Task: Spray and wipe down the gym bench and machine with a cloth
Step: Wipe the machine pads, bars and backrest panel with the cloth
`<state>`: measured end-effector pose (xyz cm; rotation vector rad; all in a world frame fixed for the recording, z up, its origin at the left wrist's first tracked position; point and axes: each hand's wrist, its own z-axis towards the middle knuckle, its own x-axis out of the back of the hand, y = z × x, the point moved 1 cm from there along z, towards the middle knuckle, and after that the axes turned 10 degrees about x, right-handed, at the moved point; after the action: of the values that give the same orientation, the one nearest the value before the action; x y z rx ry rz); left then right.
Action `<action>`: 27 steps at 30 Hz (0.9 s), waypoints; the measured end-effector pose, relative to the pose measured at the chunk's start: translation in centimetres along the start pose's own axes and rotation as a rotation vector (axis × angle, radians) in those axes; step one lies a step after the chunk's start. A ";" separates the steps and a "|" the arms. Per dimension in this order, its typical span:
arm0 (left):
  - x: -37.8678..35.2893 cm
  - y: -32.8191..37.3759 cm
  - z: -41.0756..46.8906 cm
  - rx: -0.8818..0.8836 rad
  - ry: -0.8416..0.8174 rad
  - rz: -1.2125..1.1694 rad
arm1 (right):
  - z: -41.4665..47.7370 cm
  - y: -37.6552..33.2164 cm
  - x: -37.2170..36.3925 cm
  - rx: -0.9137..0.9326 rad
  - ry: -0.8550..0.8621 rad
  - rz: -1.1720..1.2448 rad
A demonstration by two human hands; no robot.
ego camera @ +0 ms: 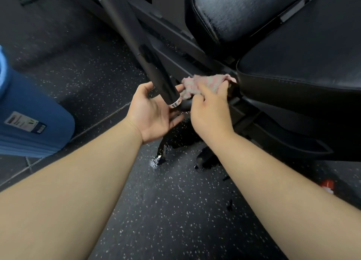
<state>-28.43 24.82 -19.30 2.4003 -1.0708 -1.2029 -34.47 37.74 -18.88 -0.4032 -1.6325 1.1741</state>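
Beside the right forearm lies a red thing [328, 185], too blurred to name. The left hand [152, 111] is spread, palm up, loosely cupping the bar's [136, 40] capped end. Just right of it, the right hand [211, 113] pinches the cloth [207, 83], fingertips hidden under it. Beyond them the cloth touches the seat's [302, 68] edge.

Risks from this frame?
1. Wet patch on the floor below the hands: possible slip hazard.
2. The right hand holds the cloth bunched at the bar end; it may miss parts.
3. The left hand lies open, not gripping, so the bar could swing.
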 end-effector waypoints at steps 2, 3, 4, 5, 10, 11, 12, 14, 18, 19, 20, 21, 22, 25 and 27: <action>0.8 -0.2 -0.5 -0.025 0.040 0.038 | -1.6 0.0 -0.7 0.111 -0.083 -0.121; 1.2 -0.2 -0.9 -0.050 0.075 0.051 | -1.9 0.1 -0.9 0.174 -0.112 -0.178; 1.5 -0.1 -1.3 -0.077 0.107 0.046 | -1.8 0.3 -0.9 0.221 -0.133 -0.210; 1.7 -0.1 -1.7 -0.104 0.127 0.023 | -1.4 0.5 -0.7 0.261 -0.143 -0.234; 1.3 -1.0 -2.7 -0.107 0.179 0.013 | 1.0 1.3 1.5 0.334 -0.166 -0.295; 1.2 -1.3 -2.7 -0.103 0.194 0.023 | 0.6 1.5 1.7 0.341 -0.113 -0.254; 1.0 -1.5 -2.9 -0.104 0.205 0.024 | 0.0 1.7 1.8 0.320 -0.036 -0.181; 1.1 -1.8 -3.2 -0.112 0.248 0.021 | -1.8 2.0 2.1 0.189 0.103 -0.014; 1.0 -3.4 -3.8 -0.091 0.351 0.093 | -6.7 0.6 2.1 0.031 0.086 0.323; 0.6 -4.1 -3.9 -0.078 0.338 0.144 | -7.0 0.2 2.0 0.024 0.036 0.478; 0.2 -5.0 -4.0 -0.070 0.304 0.217 | -7.0 0.0 1.9 -0.004 -0.026 0.617; -0.3 -5.8 -4.1 -0.069 0.265 0.288 | -6.7 0.0 1.9 -0.053 -0.068 0.700; -0.8 -6.4 -4.1 -0.085 0.233 0.376 | -6.3 0.1 2.0 -0.115 -0.085 0.754; -1.6 -7.1 -4.4 -0.205 0.354 0.721 | -5.1 1.0 3.0 -0.298 -0.167 0.910; -1.6 -6.5 -4.7 -0.272 0.538 0.888 | -4.8 1.5 3.8 -0.291 -0.279 0.866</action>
<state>-22.14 30.05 -18.73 1.5651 -1.4097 -0.3370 -32.24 43.65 -18.18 -1.2695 -1.9410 1.6685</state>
